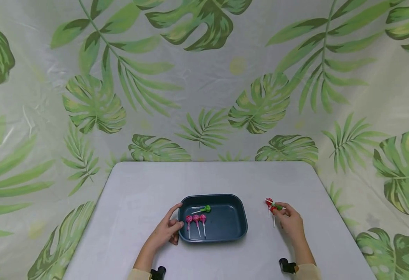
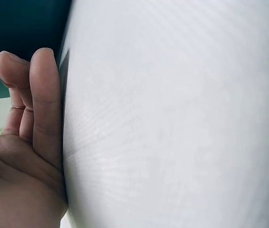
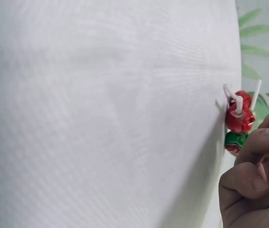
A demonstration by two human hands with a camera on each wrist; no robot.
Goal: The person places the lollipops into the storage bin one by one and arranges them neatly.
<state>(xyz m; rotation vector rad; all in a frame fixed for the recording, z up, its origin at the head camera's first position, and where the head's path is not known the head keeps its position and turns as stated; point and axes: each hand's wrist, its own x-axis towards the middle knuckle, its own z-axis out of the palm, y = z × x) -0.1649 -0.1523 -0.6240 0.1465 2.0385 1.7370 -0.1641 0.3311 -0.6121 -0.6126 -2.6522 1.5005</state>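
A dark blue rectangular tray stands on the table. Inside lie three pink lollipops side by side, sticks towards me, and a green lollipop behind them. My left hand holds the tray's left side, index finger and thumb at the rim; its curled fingers lie against the dark wall in the left wrist view. Right of the tray, my right hand pinches a green-wrapped lollipop, its white stick pointing left. Red lollipops are bunched against it, partly overlapping; the right fingertips' exact contact is partly hidden.
The white table reaches back to a leaf-printed curtain hanging behind and at both sides. Black wrist devices sit on both forearms near the table's front.
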